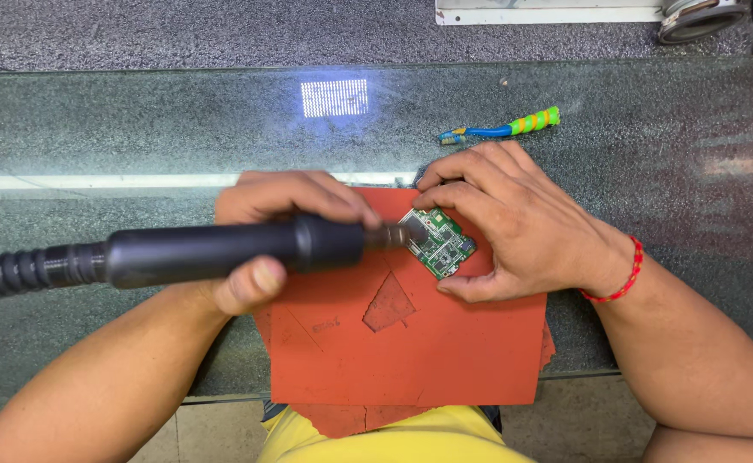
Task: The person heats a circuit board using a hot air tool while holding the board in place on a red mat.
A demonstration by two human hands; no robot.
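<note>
A small green rectangular circuit board [439, 242] is seen lying tilted on a red-orange rubber mat [411, 343], near the mat's far edge. The mat rests at the near edge of a dark glass counter [136, 129]. The right hand [514, 227] is laid over the board, fingers pressed together, pinning it by its edges. The left hand [265, 231] is wrapped around a black cylindrical hot-air handpiece [222, 251] with ribbed hose; its nozzle meets the board's left corner. A blue-green toothbrush [501, 129] lies beyond, toward the far edge.
</note>
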